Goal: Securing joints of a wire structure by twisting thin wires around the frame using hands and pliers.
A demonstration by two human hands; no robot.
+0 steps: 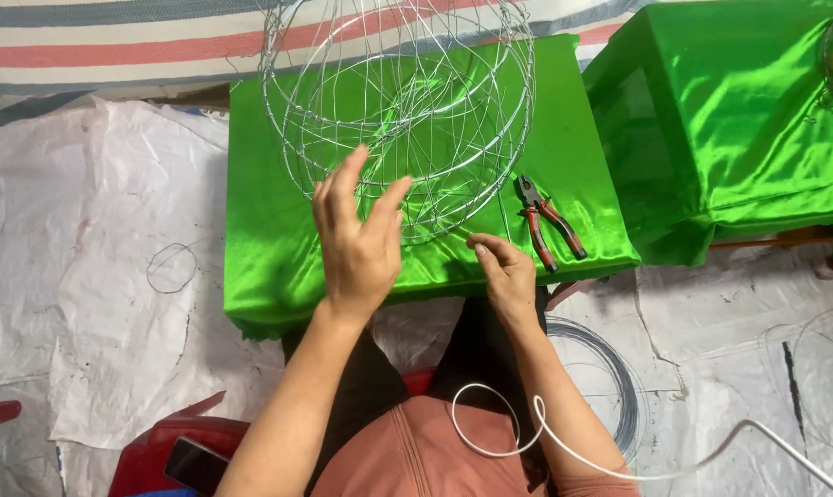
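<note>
Where green cloth [269,267] drapes, white floor sheeting [85,304], striped fabric [113,37]

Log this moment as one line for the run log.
left hand: open, on wire frame | right hand: fingers pinched at frame's lower edge | pliers: idle on green cloth

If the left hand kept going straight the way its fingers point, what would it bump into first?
The left hand points up and away, toward the round silver wire frame standing on the shiny green cloth-covered table. Its fingertips already overlap the frame's lower wires, so it would probably meet those first, though depth is unclear.
</note>
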